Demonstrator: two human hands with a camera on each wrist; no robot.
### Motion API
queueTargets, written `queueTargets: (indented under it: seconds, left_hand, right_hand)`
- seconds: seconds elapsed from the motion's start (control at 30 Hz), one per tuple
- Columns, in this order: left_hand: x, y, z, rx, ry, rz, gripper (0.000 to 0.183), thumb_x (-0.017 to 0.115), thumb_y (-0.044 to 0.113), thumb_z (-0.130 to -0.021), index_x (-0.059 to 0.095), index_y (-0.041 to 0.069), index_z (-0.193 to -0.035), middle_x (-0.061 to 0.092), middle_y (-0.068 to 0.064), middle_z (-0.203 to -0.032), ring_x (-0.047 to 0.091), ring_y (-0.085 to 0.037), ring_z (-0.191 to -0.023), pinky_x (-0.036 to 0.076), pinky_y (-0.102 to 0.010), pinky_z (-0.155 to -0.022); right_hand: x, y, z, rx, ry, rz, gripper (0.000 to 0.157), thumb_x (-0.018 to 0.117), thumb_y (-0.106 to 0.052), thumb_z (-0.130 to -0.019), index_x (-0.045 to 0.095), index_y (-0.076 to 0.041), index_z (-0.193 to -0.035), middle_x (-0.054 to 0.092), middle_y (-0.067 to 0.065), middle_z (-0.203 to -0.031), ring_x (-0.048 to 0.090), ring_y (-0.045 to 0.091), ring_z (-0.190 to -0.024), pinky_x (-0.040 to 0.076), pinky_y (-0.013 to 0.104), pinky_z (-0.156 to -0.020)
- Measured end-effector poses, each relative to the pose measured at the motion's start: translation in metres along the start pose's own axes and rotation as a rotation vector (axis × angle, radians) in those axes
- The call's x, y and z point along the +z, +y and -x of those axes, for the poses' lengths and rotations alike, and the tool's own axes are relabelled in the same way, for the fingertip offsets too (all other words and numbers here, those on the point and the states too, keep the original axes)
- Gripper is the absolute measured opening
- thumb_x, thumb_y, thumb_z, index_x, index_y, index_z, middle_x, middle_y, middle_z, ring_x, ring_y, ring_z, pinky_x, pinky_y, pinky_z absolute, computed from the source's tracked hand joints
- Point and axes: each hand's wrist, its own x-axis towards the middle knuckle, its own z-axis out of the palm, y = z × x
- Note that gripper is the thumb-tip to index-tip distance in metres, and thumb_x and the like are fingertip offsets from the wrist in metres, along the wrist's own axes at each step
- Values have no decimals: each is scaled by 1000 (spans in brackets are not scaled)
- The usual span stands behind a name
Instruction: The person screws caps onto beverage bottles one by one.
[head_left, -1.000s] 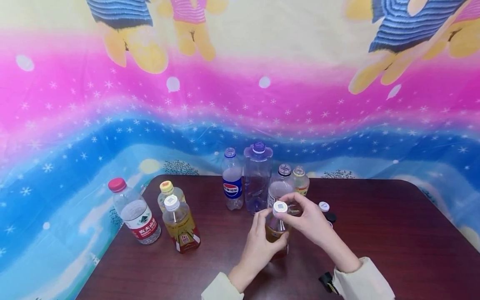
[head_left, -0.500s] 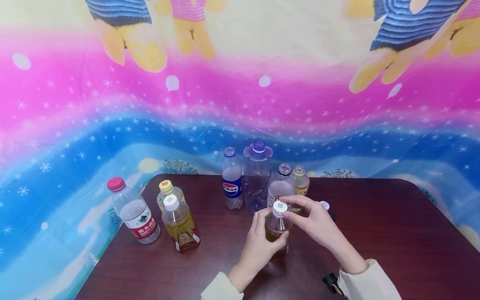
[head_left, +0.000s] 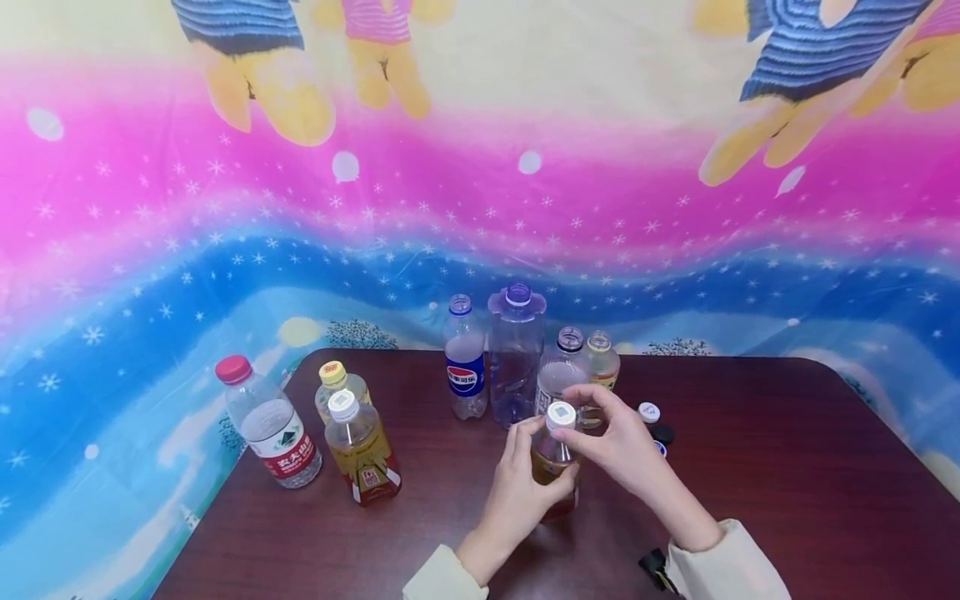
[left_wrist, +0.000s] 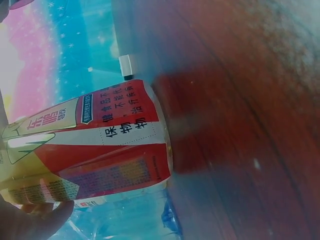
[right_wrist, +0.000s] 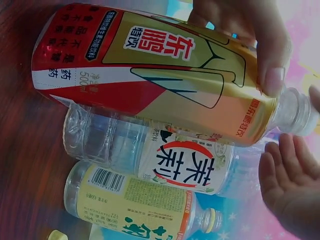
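My left hand (head_left: 517,492) grips the upper part of an upright drink bottle (head_left: 553,454) with a gold and red label. The bottle stands on the table and fills much of the right wrist view. My right hand (head_left: 630,450) pinches the bottle's white cap (head_left: 561,414) between thumb and fingers. The cap sits on the bottle neck. In the left wrist view, the bottle's red lower label (left_wrist: 105,150) is close, with part of the left hand (left_wrist: 35,222) at the lower corner.
Behind the hands stand capless bottles: a cola bottle (head_left: 465,367), a purple-tinted bottle (head_left: 516,358), a jasmine-labelled bottle (right_wrist: 187,160) and a yellow-labelled bottle (right_wrist: 135,200). Capped bottles stand left, including a red-capped water bottle (head_left: 273,433) and a matching gold-labelled bottle (head_left: 362,458). Loose caps (head_left: 649,412) lie right.
The right hand's thumb and fingers shifted right around the cap half a second ago, then came back left over it. The left hand and bottle have stayed in place.
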Motion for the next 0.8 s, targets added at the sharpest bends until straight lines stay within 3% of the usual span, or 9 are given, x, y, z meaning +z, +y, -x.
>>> queueTargets:
  seconds: [0.17, 0.3, 0.5, 0.7, 0.8]
  left_hand:
    - [0, 0, 0, 7, 2, -20, 61, 76, 29, -79, 44, 15, -129, 53, -5, -128, 60, -22, -114, 52, -37, -96]
    - [0, 0, 0, 7, 5, -28, 61, 76, 29, -79, 45, 15, -129, 53, -4, -128, 60, -21, -114, 52, -37, -95]
    - [0, 0, 1, -9, -3, -21, 61, 76, 31, -79, 45, 16, -129, 53, -4, -128, 60, -21, -114, 52, -38, -96]
    - [0, -1, 0, -3, 4, -19, 60, 76, 31, -79, 45, 16, -129, 53, -4, -128, 60, -22, -115, 52, -38, -95]
    - [0, -2, 0, 1, 5, -19, 60, 75, 31, -80, 45, 16, -129, 53, -4, -128, 60, -22, -115, 52, -38, -95]
  right_hand:
    - [-1, 2, 2, -126, -48, 44, 37, 68, -10, -86, 61, -6, -122, 65, 9, -114, 63, 10, -96, 55, 26, -80]
    - [-3, 3, 2, -164, -55, 35, 34, 66, -5, -86, 63, -5, -120, 65, 10, -113, 61, 2, -94, 55, 23, -79]
    - [-5, 2, 2, -120, -40, 21, 32, 70, -10, -85, 64, -6, -116, 67, 10, -110, 61, -2, -89, 54, 20, -75]
    - [-1, -1, -2, -27, 0, -9, 29, 74, -14, -81, 63, -5, -106, 66, 11, -105, 66, 12, -87, 54, 22, -73]
    - [0, -2, -2, -22, -12, 1, 33, 73, -16, -83, 61, -5, -111, 65, 11, -108, 67, 18, -91, 55, 24, -75]
